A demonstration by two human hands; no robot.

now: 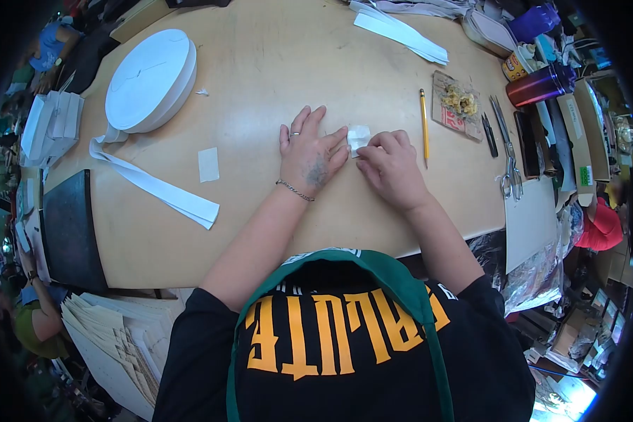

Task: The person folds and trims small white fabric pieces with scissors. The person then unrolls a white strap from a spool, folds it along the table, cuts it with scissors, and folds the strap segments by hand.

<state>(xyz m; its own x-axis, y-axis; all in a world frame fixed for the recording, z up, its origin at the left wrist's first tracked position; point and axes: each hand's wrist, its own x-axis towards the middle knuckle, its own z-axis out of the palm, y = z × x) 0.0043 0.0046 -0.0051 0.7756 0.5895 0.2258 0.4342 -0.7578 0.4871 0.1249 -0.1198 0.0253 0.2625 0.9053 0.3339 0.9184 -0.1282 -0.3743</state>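
On the table [260, 91], the white patch [359, 135] lies between the left hand [312, 156], spread open and holding nothing visible, and the right hand [391, 166], curled at its edge, grip unclear; it looks light, thin, easily creased, best held by the edges.

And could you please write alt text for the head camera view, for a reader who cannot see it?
Seen from above, a spread left hand and a curled right hand rest on either side of a small white piece on a light brown table. A white roll lies to the left; a pencil and scissors lie to the right.
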